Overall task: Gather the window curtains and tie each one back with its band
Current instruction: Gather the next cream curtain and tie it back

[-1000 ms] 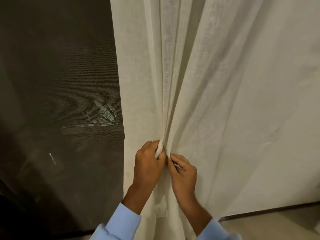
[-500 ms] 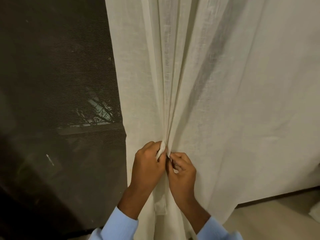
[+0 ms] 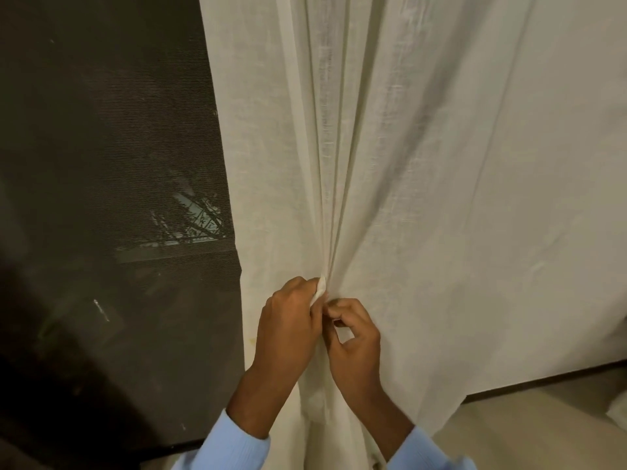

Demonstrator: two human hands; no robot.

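Note:
A cream sheer curtain (image 3: 424,164) hangs in front of me and fills the middle and right of the head view. Its folds draw together into a narrow bunch just above my hands. My left hand (image 3: 288,320) grips a small white roll of fabric, the band (image 3: 321,289), against that bunch. Right beside it, my right hand (image 3: 354,337) has its fingers curled and pinches the cloth at the same spot. Both hands touch at the fingertips. How the band runs behind the curtain is hidden.
A dark window pane with a mesh screen (image 3: 101,198) lies bare to the left of the curtain. A pale floor (image 3: 526,429) shows at the lower right below the curtain's hem and a dark baseboard.
The view has drifted slightly. My right hand's fingers have curled more, opening a small loop between thumb and fingers. My left hand keeps its grip on the band.

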